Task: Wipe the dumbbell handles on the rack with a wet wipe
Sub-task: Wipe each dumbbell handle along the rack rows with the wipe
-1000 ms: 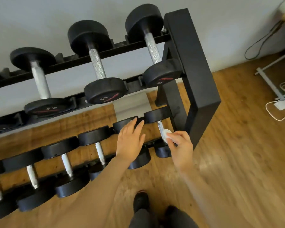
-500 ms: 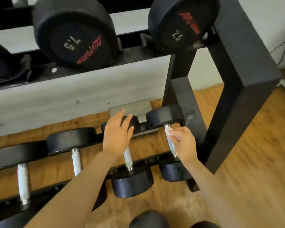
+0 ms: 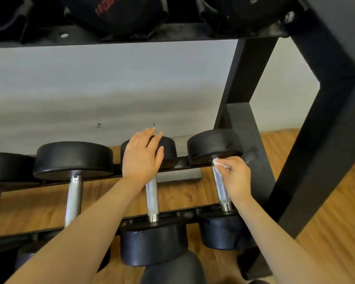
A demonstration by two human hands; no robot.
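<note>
On the bottom tier of the black rack [image 3: 244, 128] lie several black dumbbells with knurled steel handles. My right hand [image 3: 237, 177] pinches a white wet wipe [image 3: 218, 163] against the top of the rightmost dumbbell's handle [image 3: 221, 187], just under its far head [image 3: 214, 145]. My left hand [image 3: 141, 156] rests with straight fingers on the far head of the second dumbbell from the right, whose handle [image 3: 152, 199] runs down toward me. A third handle [image 3: 73, 199] stands further left.
The upper shelf [image 3: 131, 37] with bigger dumbbells hangs close overhead. The rack's thick black side frame [image 3: 324, 140] stands right beside my right arm. Wooden floor [image 3: 336, 232] lies beyond it, a grey wall [image 3: 111, 89] behind the rack. A dark shoe tip [image 3: 172, 269] shows at the bottom.
The view has dropped lower and closer to the bottom tier. My right hand with the wipe has slid up the rightmost handle toward the far head. My left hand stays on the neighbouring dumbbell's head.
</note>
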